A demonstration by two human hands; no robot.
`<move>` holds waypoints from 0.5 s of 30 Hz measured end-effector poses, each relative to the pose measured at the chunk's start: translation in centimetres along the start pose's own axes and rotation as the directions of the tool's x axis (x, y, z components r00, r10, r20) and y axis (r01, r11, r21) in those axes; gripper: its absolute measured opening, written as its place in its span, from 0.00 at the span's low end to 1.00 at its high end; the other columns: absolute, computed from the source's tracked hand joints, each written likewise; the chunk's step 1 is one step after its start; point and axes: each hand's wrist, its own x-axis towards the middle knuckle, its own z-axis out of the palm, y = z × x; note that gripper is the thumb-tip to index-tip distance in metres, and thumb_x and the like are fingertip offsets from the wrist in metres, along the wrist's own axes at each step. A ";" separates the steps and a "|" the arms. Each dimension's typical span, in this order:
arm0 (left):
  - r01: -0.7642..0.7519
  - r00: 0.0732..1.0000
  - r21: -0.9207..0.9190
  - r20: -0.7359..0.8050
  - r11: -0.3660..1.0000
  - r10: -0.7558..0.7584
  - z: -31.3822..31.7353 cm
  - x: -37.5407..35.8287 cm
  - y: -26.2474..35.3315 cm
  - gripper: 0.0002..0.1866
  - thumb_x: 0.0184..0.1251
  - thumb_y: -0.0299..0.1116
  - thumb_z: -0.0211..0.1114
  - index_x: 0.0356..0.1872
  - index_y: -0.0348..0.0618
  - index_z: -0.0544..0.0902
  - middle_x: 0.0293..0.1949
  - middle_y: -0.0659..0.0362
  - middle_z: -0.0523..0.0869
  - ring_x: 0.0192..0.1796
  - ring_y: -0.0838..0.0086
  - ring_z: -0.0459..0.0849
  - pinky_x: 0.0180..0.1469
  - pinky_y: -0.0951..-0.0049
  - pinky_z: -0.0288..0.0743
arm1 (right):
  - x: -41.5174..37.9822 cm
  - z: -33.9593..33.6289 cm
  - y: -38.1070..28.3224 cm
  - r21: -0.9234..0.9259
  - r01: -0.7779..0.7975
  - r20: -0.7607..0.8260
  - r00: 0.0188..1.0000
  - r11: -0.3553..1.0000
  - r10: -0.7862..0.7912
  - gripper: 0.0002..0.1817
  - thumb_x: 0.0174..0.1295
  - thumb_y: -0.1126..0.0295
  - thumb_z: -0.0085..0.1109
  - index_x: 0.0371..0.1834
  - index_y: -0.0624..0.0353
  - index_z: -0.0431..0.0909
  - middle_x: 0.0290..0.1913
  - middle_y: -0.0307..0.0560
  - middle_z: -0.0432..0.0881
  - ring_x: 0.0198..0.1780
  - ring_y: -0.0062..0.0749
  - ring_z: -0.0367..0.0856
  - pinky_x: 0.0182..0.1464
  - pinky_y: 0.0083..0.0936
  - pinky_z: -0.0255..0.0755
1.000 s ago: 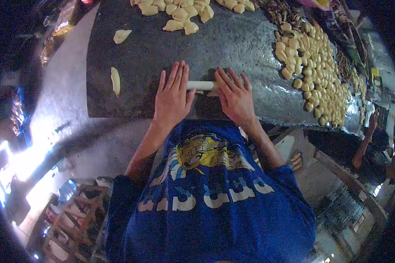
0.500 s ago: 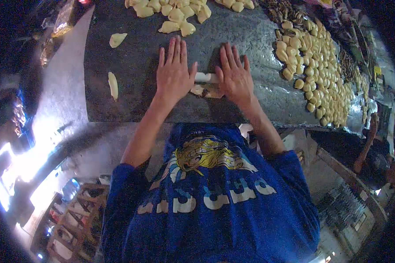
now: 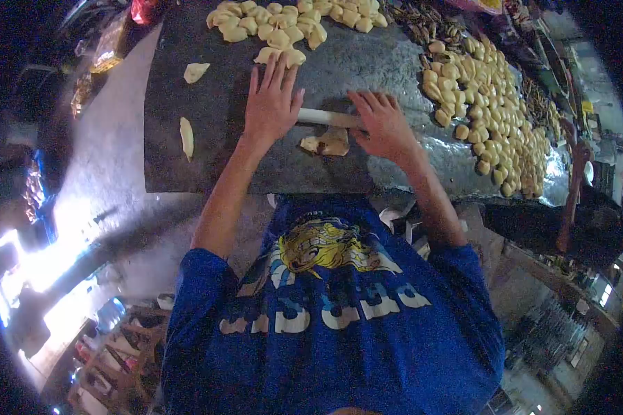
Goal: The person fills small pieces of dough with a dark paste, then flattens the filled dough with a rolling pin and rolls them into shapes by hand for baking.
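A white rolling pin point(image 3: 325, 117) lies crosswise on the dark work surface point(image 3: 221, 166), slightly tilted. My left hand point(image 3: 273, 104) is open and flat beside its left end, fingers stretched forward to the edge of a dough piece point(image 3: 292, 58). My right hand point(image 3: 385, 128) is around the pin's right end, fingers above it and thumb below. Just nearer to me than the pin lies a flattened piece of dough point(image 3: 333, 142) with a dark brown filling on it. Two loose dough pieces, a flat one point(image 3: 196, 72) and a long one point(image 3: 187, 138), lie left of my left hand.
Several pale dough lumps point(image 3: 277, 24) are grouped at the far side. Many rounded dough pieces point(image 3: 491, 104) cover the right side, beside a heap of dark brown strips point(image 3: 429, 24). Another person's arm point(image 3: 571, 194) shows at the far right. The work surface's near edge runs before my shirt.
My right hand has gone from flat with fingers spread to bent around the pin's end. My left hand's fingers now reach the dough piece. The pin has tilted; the filled dough shows more fully.
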 end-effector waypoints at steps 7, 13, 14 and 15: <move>0.020 1.000 0.051 0.015 0.999 -0.021 -1.5 -3.7 1.2 0.30 0.74 0.45 0.49 0.69 0.34 0.65 0.74 0.49 0.61 0.77 0.61 0.55 0.75 0.48 0.48 | -3.2 -0.6 -2.3 -0.017 -0.009 -0.012 1.000 1.000 0.009 0.24 0.55 0.67 0.63 0.57 0.56 0.72 0.58 0.54 0.71 0.60 0.51 0.71 0.60 0.44 0.66; -0.018 0.998 -0.059 0.063 0.998 0.022 -2.8 -7.8 2.5 0.28 0.73 0.43 0.51 0.67 0.33 0.67 0.71 0.48 0.66 0.75 0.60 0.61 0.75 0.53 0.51 | -7.4 2.7 -4.6 0.079 -0.077 -0.136 0.987 0.994 0.087 0.32 0.56 0.74 0.57 0.67 0.63 0.63 0.71 0.58 0.62 0.72 0.54 0.60 0.72 0.45 0.57; -0.034 0.998 -0.071 0.058 0.997 0.038 -3.1 -8.2 2.6 0.28 0.73 0.42 0.51 0.67 0.33 0.68 0.70 0.49 0.67 0.74 0.60 0.62 0.75 0.54 0.52 | -7.8 2.8 -5.1 0.089 -0.079 -0.143 0.986 0.993 0.091 0.33 0.56 0.75 0.56 0.68 0.64 0.62 0.72 0.58 0.62 0.73 0.54 0.59 0.73 0.45 0.55; -0.053 0.997 -0.084 0.057 0.995 0.058 -3.3 -8.8 2.6 0.27 0.73 0.42 0.52 0.66 0.33 0.68 0.70 0.49 0.68 0.74 0.60 0.63 0.75 0.55 0.53 | -8.3 3.1 -5.7 0.101 -0.084 -0.149 0.984 0.991 0.099 0.33 0.56 0.75 0.55 0.69 0.66 0.61 0.72 0.59 0.61 0.73 0.53 0.58 0.74 0.44 0.54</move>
